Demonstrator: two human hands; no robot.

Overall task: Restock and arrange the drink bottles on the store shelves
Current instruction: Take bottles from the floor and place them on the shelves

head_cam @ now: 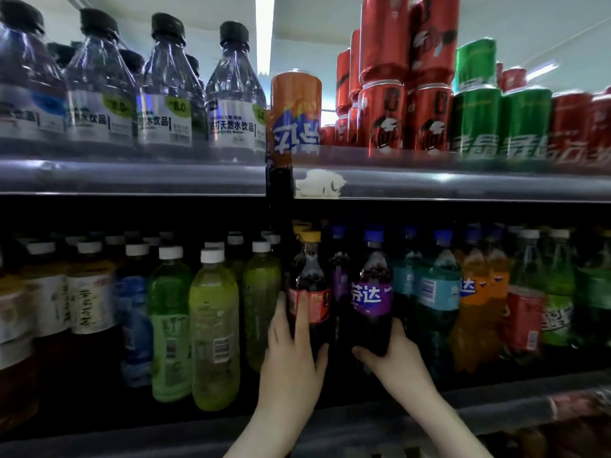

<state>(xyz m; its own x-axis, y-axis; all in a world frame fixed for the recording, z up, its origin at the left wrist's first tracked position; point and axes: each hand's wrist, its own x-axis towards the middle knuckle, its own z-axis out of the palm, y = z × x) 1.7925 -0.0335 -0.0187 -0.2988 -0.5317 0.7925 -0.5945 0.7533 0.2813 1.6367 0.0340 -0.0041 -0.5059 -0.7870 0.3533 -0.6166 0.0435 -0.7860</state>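
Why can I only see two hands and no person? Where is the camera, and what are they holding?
The camera sits on the person's head, so you see what they see: their own hands and store shelves. The left hand grips a dark cola bottle with a yellow cap. The right hand holds a purple-label bottle. Green drink bottles stand beside them. Above are water bottles, an orange can, red cans and green cans.

Source: ceiling strip light (264, 31), overexposed, seen above the upper shelf (132, 176).
Upper shelf: bright; glare along its front rail.
Lower shelf (350, 424): dim, back rows in deep shadow.
Focus: sharpest at centre, on cola bottle (314, 269) and purple bottle (372, 295).
Edges: smeared and bowed; green cans (499, 123) blurred.
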